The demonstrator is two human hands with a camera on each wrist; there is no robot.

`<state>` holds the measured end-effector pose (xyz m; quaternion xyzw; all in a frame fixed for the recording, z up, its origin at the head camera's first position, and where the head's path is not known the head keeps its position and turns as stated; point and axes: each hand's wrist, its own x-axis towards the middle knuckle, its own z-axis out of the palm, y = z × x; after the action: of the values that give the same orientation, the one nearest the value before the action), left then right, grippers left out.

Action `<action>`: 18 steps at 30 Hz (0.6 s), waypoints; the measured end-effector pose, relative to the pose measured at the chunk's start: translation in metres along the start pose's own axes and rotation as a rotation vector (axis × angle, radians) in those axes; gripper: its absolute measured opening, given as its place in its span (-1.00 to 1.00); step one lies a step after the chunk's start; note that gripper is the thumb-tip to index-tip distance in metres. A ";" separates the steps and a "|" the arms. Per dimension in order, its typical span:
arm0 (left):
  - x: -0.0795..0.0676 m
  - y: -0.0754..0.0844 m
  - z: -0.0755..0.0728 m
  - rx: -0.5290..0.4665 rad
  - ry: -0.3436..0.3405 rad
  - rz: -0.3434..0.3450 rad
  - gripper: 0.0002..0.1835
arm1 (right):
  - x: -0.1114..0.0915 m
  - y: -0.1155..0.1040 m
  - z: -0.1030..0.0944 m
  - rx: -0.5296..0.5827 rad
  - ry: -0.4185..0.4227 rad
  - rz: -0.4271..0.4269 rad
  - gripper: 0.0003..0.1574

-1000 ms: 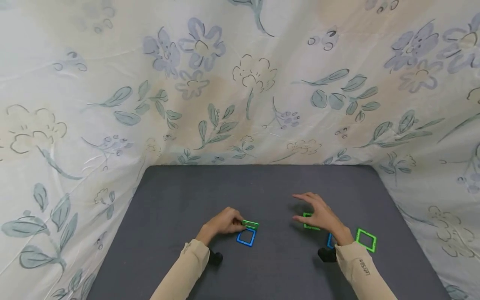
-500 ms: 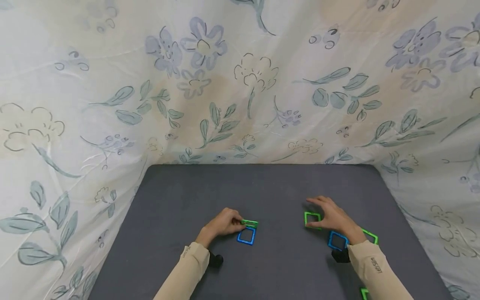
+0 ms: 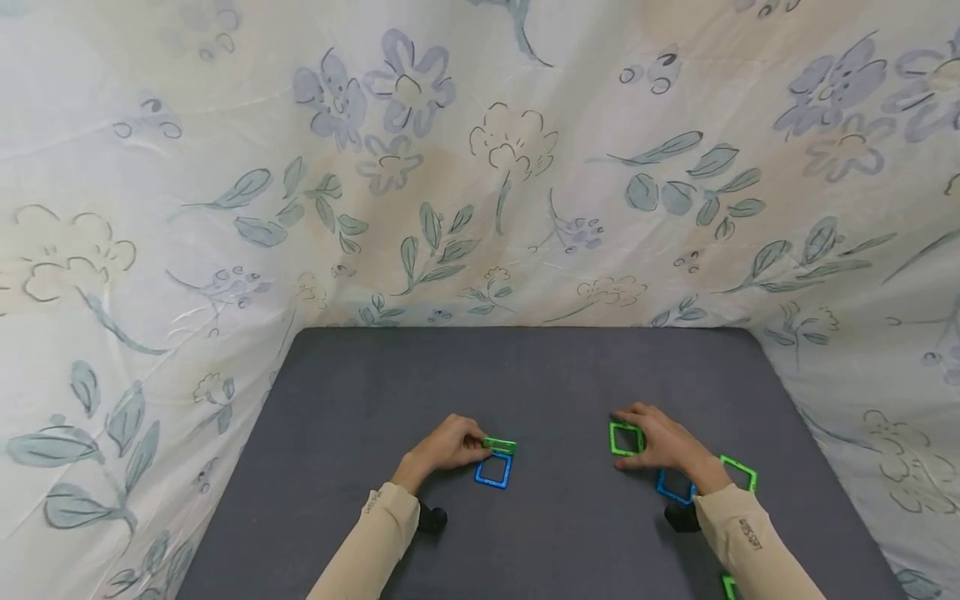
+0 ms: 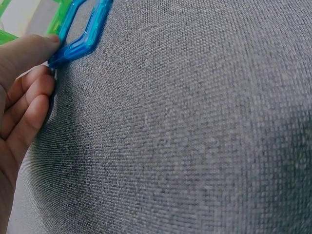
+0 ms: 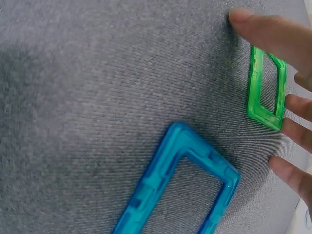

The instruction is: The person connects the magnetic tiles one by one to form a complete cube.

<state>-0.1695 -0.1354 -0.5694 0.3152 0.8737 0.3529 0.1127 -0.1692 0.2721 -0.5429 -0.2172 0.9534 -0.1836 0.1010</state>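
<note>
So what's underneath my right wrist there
Part of a blue frame shows on one side of your right wrist in the head view, part of a green frame on the other. What the wrist and sleeve cover there can't be seen.

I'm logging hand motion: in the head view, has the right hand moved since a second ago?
Yes, rightward: the right hand reached left past the nearest green square; now it spans that square's far and near sides.

Frames [image 5: 153, 185] on the table [image 3: 555, 533] (mostly right).

Pale floral fabric [image 3: 525, 267] hangs behind and beside a dark grey tabletop [image 3: 555, 379].
</note>
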 end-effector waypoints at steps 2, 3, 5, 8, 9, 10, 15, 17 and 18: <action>0.000 0.000 -0.001 -0.002 0.000 0.003 -0.89 | 0.000 0.000 0.000 -0.010 0.001 -0.014 0.05; 0.000 0.001 -0.001 -0.002 0.000 0.003 -0.89 | 0.000 0.000 0.000 -0.013 0.001 -0.017 0.02; 0.000 0.001 -0.002 -0.004 0.000 0.003 -0.89 | 0.000 -0.001 0.000 -0.016 0.001 -0.030 -0.05; 0.000 0.001 -0.003 -0.012 -0.004 0.001 -0.89 | 0.001 -0.001 -0.001 -0.017 0.010 -0.053 -0.18; 0.000 0.001 -0.003 -0.016 -0.004 -0.001 -0.89 | 0.001 -0.001 -0.001 -0.017 0.015 -0.066 -0.21; 0.000 0.001 -0.003 -0.017 -0.004 -0.001 -0.89 | 0.001 -0.001 -0.001 -0.017 0.020 -0.078 -0.23; 0.000 0.001 -0.002 -0.021 -0.003 -0.002 -0.89 | 0.002 0.001 -0.002 0.016 0.010 -0.128 -0.24; 0.000 0.000 -0.001 -0.022 -0.003 -0.003 -0.90 | 0.003 0.003 -0.001 0.032 0.002 -0.138 -0.23; 0.000 0.000 -0.001 -0.021 -0.003 -0.002 -0.90 | 0.004 0.003 -0.001 0.037 0.000 -0.144 -0.24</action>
<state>-0.1700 -0.1357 -0.5686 0.3136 0.8701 0.3614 0.1176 -0.1740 0.2735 -0.5435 -0.2834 0.9317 -0.2079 0.0914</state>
